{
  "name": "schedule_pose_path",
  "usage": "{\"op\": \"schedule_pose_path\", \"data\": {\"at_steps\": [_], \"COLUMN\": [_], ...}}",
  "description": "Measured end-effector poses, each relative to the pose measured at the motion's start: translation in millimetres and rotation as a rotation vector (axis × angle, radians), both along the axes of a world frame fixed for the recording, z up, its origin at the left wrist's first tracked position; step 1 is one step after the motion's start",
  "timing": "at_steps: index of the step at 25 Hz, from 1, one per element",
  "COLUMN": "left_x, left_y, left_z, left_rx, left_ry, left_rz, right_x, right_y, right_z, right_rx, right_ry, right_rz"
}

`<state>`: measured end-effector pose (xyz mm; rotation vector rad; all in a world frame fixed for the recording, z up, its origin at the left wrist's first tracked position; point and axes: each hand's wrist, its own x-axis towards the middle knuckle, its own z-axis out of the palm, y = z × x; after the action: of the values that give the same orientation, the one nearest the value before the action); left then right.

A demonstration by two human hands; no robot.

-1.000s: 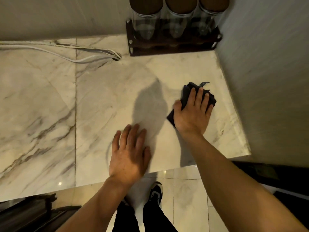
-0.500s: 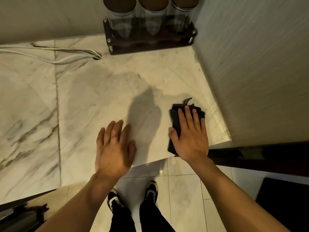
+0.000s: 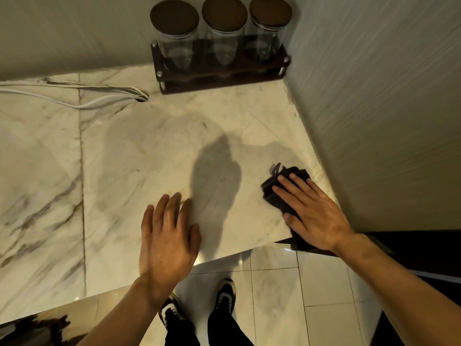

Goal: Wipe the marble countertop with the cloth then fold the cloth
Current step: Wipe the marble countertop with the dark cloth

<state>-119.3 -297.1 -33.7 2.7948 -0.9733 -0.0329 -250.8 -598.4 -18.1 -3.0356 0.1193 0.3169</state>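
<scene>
A dark, bunched cloth [image 3: 274, 188] lies on the white veined marble countertop [image 3: 124, 158] near its front right corner, close to the wall. My right hand [image 3: 311, 211] presses flat on top of the cloth, fingers spread, covering most of it; the cloth's near end hangs over the counter's front edge. My left hand [image 3: 167, 236] rests flat on the marble to the left, fingers apart, holding nothing.
A dark wooden rack [image 3: 222, 73] with three lidded glass jars [image 3: 224, 33] stands in the back right corner. White cables [image 3: 74, 96] run along the back left into a hole. A grey wall [image 3: 386, 121] bounds the right side. Tiled floor and my shoes show below the edge.
My right hand has slid the cloth from mid-counter toward the front right corner by the wall. My left hand has stayed flat on the marble.
</scene>
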Motion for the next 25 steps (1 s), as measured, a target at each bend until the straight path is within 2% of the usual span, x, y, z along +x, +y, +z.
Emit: {"op": "schedule_pose_path", "data": {"at_steps": [13,25], "left_x": [2.0,2.5], "left_y": [-1.2,-1.0], "left_z": [2.1,5.0], "left_rx": [0.065,0.094], "left_ry": [0.003,0.005], "left_rz": [-0.024,-0.022], "right_x": [156.3,237.0], "right_y": [-47.8,-64.3], "right_z": [-6.8,-10.9], "right_rx": [-0.012,0.005], "right_ry": [-0.073,-0.096], "right_rz": [-0.129,-0.515]}}
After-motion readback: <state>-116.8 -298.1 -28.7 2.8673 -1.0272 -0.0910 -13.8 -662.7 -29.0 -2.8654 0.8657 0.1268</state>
